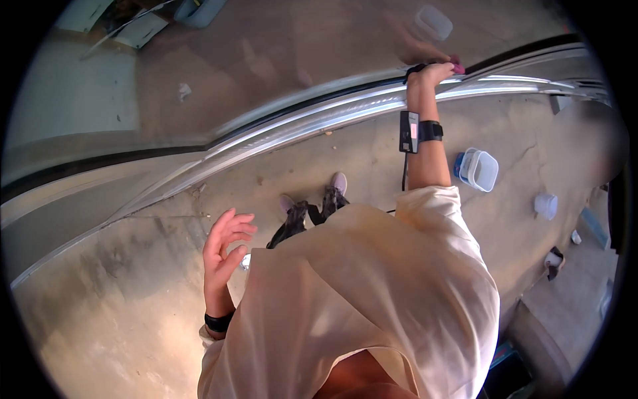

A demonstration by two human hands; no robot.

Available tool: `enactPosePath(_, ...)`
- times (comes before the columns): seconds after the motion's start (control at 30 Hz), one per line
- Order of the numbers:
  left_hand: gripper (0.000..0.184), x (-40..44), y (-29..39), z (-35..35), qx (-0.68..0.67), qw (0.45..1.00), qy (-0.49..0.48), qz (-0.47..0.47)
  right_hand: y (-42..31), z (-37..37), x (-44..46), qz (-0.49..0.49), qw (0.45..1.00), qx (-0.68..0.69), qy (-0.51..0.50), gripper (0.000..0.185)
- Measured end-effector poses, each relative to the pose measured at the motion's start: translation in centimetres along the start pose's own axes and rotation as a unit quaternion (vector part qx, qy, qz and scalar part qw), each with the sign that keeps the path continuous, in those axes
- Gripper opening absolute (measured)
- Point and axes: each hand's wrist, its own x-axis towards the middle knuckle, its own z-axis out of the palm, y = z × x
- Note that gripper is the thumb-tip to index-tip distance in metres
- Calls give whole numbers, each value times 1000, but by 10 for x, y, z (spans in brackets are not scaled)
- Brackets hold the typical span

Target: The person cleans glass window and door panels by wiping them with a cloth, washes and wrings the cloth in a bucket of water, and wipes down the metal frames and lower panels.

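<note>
My right hand [435, 73] reaches forward to the glass pane [279, 60], at the pane's lower edge beside the metal frame [319, 118]. Its fingers are closed around a small pink object [457, 65], of which only a bit shows; whether it is a sponge or a cloth I cannot tell. Something black also shows at that hand's left side. My left hand [227, 247] hangs over the floor at my left, fingers apart and slightly curled, holding nothing. A dark band circles each wrist, and a small black device [409, 132] sits on my right forearm.
White and blue plastic containers [484, 171] stand on the concrete floor [372, 156] to my right. Farther right are a small whitish tub [545, 206] and a blurred round shape [588, 143]. My shoes [339, 183] are near the frame. Through the glass, a bluish bin [199, 12] shows.
</note>
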Motion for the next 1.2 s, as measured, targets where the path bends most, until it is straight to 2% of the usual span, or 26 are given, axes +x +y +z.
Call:
enactPosePath(0.1,62,5,-5,-11,-5,999,-29,13,40,7,-117,73,997,17,-18,45)
enactPosePath(0.13,62,6,-5,-15,-8,999,-34,16,48,12,-163,122,992,22,7,44)
enactPosePath(0.2,63,2,-5,-26,13,998,-42,44,62,14,-245,242,969,16,-48,45)
enactPosePath(0.27,63,-8,-8,-43,14,998,-35,52,102,17,-321,306,949,-34,-69,42)
enactPosePath(0.33,63,-25,-9,-61,15,998,-21,54,77,37,-389,448,879,-124,-104,32)
enactPosePath(0.4,61,-46,-11,-80,12,998,13,61,119,37,-436,558,804,-61,-196,19)
enactPosePath(0.43,61,-57,-9,-86,16,998,29,55,137,38,-455,566,791,-97,-211,41)
enactPosePath(0.47,60,-69,-9,-93,20,997,52,54,127,43,-469,484,831,-206,-184,35)
enactPosePath(0.5,60,-81,-9,-102,23,996,75,52,157,30,-468,455,838,-200,-225,31)
enactPosePath(0.53,60,-95,-12,-110,27,994,94,45,159,21,-465,476,837,-147,-227,24)
enactPosePath(0.57,59,-104,-18,-117,21,992,114,45,126,13,-455,530,794,-105,-281,14)
enactPosePath(0.6,59,-110,-25,-124,13,990,132,48,91,11,-445,594,735,-139,-296,11)
enactPosePath(0.67,58,-110,-40,-131,32,987,151,50,61,-6,-432,597,669,-110,-429,29)
enactPosePath(0.73,58,-91,-48,-129,59,967,246,-17,18,-7,-428,594,632,-154,-473,40)
enactPosePath(0.77,57,-79,-57,-130,26,970,242,-13,23,-13,-421,604,592,-111,-521,44)
enactPosePath(0.8,56,-65,-65,-130,-4,972,233,-7,13,-11,-421,574,589,-103,-559,47)
enactPosePath(0.93,55,-4,-84,-104,-178,975,130,-1,-5,-6,-414,539,622,-109,-557,50)
enactPosePath(1.0,54,16,-66,-84,-176,978,113,6,-8,-12,-406,536,636,-109,-545,47)
enactPosePath(1.03,52,24,-60,-75,-174,980,96,12,-16,-10,-403,505,656,-119,-548,44)
enactPosePath(1.07,52,31,-62,-70,-174,980,94,9,-19,-8,-398,499,654,-88,-562,44)
enactPosePath(1.13,44,44,-64,-61,-134,974,180,17,-24,-7,-380,496,666,-113,-545,44)
enactPosePath(1.17,35,49,-65,-58,-109,972,200,62,-21,-11,-371,397,688,-157,-588,43)
enactPosePath(1.2,35,52,-62,-54,-103,971,202,75,-16,-9,-363,288,698,-194,-626,42)
